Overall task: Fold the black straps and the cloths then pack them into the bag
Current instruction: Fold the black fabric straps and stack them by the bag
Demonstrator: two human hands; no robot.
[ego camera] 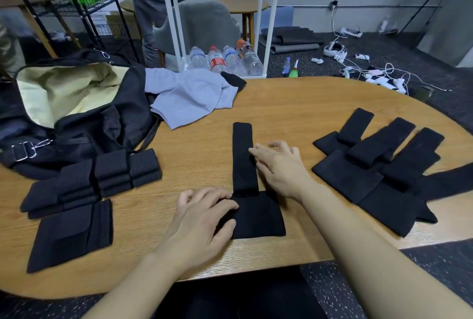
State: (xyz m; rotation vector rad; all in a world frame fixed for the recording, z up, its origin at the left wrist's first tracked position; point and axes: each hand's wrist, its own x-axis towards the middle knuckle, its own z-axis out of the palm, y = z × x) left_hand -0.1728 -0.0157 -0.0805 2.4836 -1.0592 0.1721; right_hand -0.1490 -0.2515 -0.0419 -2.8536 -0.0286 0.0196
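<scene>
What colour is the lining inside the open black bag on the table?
Pale cream-yellow lining, inside the black fabric bag; shows best in the head view.

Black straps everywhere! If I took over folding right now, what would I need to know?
Left hand: fingers lie on the wide end of the strap being folded, at the table's near edge. It does not seem to grip.
Right hand: open, fingertips touching the strap's narrow tail.
Done: folded straps stacked at left beside the bag.
Left: finish this strap, fold the unfolded straps at right and the grey cloth beside the bag. The bag lies open and looks empty, so all packing remains.
</scene>
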